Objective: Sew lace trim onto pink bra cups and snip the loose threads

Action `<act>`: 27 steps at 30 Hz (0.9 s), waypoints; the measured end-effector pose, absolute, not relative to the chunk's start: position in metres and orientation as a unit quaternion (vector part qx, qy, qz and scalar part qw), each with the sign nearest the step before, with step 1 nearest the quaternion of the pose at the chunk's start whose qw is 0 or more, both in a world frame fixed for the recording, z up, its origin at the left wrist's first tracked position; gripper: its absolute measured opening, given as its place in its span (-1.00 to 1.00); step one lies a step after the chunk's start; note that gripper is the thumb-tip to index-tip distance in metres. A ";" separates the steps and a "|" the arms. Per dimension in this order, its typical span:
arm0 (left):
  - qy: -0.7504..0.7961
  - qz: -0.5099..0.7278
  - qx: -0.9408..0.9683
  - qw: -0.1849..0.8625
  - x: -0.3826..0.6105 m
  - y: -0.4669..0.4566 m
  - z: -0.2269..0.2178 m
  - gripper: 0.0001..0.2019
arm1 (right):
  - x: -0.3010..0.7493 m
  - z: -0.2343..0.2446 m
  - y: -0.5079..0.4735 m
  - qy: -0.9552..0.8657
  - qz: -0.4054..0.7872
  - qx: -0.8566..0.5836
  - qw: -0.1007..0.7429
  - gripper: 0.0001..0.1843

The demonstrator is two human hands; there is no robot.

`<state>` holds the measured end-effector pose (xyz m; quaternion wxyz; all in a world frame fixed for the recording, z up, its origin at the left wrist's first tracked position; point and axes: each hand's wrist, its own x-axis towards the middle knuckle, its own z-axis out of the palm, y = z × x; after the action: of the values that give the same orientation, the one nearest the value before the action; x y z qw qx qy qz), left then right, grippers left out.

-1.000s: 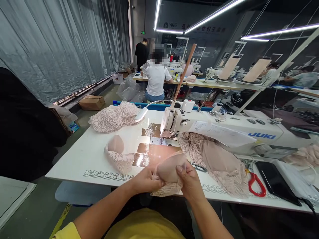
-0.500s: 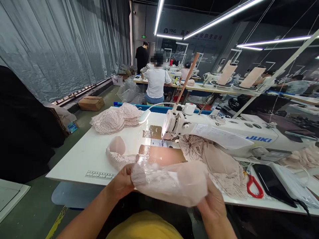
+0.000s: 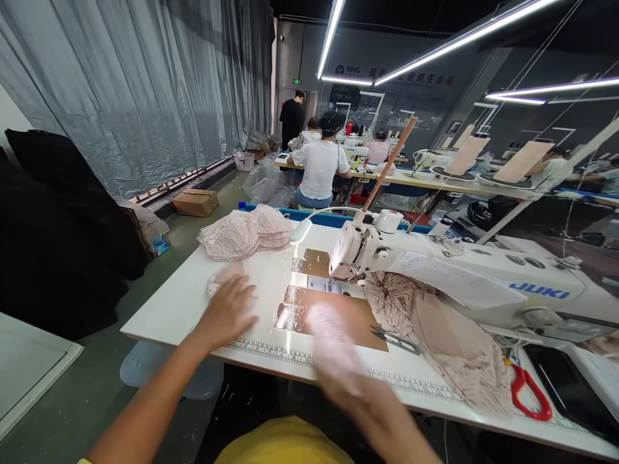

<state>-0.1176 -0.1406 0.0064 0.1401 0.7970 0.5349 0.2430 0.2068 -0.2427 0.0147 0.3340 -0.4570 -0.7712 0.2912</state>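
On the left of the white sewing table, my left hand lies over a pale pink lace bra piece, fingers stretched and apart. The hand covers most of that piece. My right hand, smeared by motion, holds another pale pink bra piece at the table's front edge. This piece is bunched and blurred. Beyond it stands a white sewing machine with a brown plate before its needle. Small thread snips rest on the plate's right edge.
A stack of lace bra cups sits at the back left. Beige lace fabric lies under the machine arm. Red-handled scissors and a black phone are at the right. A co-worker in white sits ahead.
Both hands held the pale pink piece stretched between them. My left hand has let go and moved left onto the other piece; the right keeps it, swung inward. Snips now show.
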 end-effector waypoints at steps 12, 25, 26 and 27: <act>0.504 0.317 0.723 0.350 -0.062 -0.180 0.014 -0.79 | 0.196 0.045 -0.220 -0.787 0.025 -0.382 0.483 -0.75; 0.285 0.318 0.776 0.464 -0.026 -0.182 0.029 -0.32 | 0.167 0.008 -0.201 -0.528 0.699 -0.375 0.304 -0.74; 0.303 0.301 0.760 0.490 -0.025 -0.178 0.026 -0.26 | 0.167 0.009 -0.201 -0.506 0.714 -0.376 0.304 -0.73; 0.306 0.280 0.732 0.541 -0.025 -0.173 0.023 -0.21 | 0.169 0.010 -0.200 -0.485 0.724 -0.383 0.307 -0.73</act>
<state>-0.0248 -0.1732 0.0233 0.5408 0.7317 0.3062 0.2801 0.1691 -0.1998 0.0104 0.3075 -0.3826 -0.4847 0.7240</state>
